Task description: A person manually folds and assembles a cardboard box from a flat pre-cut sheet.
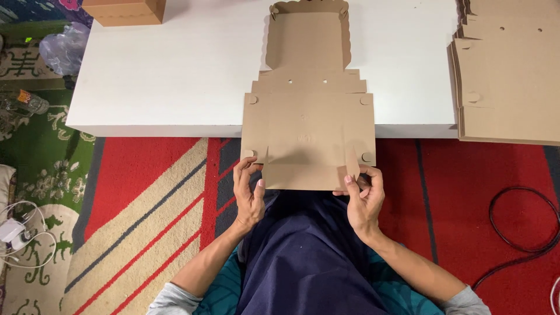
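Note:
A flat brown cardboard box blank (307, 125) lies on the white table (175, 76) and overhangs its near edge toward me. My left hand (249, 195) pinches the blank's near left corner by the side flap. My right hand (364, 198) grips the near right corner in the same way. The near front flap sits between my two hands, bent slightly. The far lid part with a scalloped edge (308, 35) lies flat on the table.
A stack of flat brown blanks (513, 76) rests at the table's right end. A folded brown box (124, 10) stands at the far left. A black cable (522, 224) curls on the red carpet at right; a bottle (26, 100), a plastic bag and a white charger lie at left.

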